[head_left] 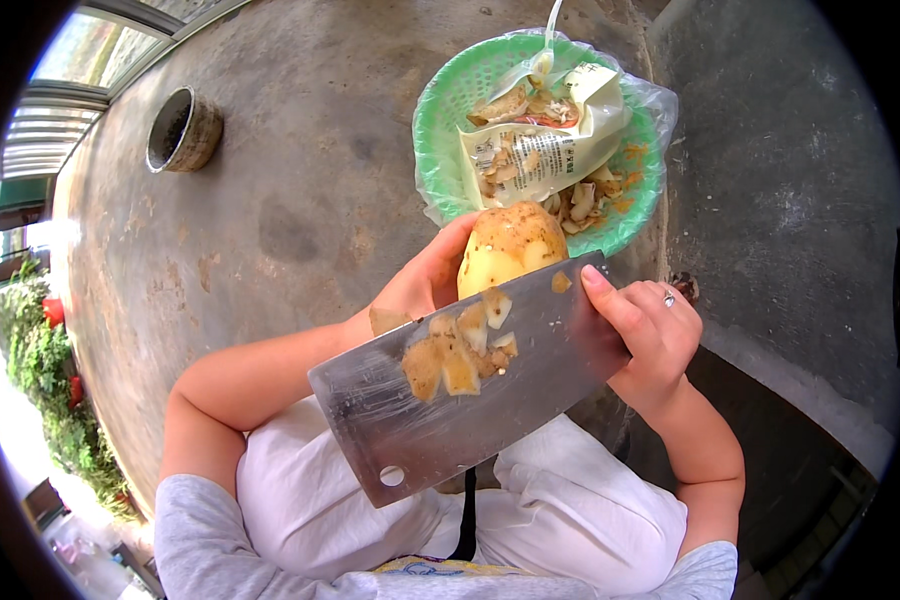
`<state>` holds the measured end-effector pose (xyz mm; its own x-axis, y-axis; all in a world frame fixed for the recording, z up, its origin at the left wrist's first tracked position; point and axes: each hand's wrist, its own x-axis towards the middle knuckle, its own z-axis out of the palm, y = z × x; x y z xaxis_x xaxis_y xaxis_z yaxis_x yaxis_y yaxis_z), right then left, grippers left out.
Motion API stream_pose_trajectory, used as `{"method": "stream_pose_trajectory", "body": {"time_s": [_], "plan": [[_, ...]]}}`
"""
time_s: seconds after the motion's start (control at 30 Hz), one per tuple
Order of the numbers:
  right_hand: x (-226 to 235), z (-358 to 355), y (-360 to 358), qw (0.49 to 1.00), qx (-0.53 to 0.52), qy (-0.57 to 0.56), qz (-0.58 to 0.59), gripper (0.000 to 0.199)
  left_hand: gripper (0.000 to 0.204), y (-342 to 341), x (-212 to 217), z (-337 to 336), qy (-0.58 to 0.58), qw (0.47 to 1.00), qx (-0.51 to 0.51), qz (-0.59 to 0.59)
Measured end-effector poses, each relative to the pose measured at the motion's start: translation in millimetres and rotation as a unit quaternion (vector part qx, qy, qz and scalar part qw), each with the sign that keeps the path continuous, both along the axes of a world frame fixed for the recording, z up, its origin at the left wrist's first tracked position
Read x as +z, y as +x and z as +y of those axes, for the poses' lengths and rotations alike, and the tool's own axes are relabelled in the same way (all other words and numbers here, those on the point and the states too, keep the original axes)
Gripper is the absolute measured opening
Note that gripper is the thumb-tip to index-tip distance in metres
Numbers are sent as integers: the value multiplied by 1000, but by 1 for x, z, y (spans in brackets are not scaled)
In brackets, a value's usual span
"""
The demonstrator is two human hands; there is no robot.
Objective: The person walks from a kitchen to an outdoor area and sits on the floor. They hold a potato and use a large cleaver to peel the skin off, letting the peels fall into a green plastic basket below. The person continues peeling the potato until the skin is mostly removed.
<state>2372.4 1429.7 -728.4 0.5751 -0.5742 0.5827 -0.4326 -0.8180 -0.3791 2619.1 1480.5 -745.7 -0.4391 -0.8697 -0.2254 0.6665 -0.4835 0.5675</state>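
A partly peeled potato [511, 243] sits in my left hand [433, 272], brown skin on its top and yellow flesh lower down. My right hand [652, 338] grips a broad cleaver [530, 385] at its right end, thumb along the blade; the handle is hidden by the hand. The cleaver's upper edge lies against the potato's near side. Several strips of potato peel [456, 355] cling to the flat of the blade. Just beyond the potato stands a green basket [440, 105] lined with clear plastic, holding peelings [582, 200] and a printed pale yellow bag [530, 155].
A worn round pot [186, 130] stands on the concrete floor [290, 120] at the far left. Along the right runs a dark wall [780, 170]. Green plants [35, 350] and a window frame [110, 60] show at the left rim. My legs in white trousers [590, 500] are below the cleaver.
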Motion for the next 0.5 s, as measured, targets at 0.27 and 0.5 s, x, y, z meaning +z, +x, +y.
{"method": "stream_pose_trajectory", "body": {"time_s": [0.27, 0.5], "plan": [[-6, -3, -3, 999, -38, 4, -3, 51, 79, 1, 17, 3, 48, 998, 9, -40], [-10, -10, -4, 998, -55, 6, -27, 53, 89, 8, -7, 3, 8, 998, -13, -58]]}}
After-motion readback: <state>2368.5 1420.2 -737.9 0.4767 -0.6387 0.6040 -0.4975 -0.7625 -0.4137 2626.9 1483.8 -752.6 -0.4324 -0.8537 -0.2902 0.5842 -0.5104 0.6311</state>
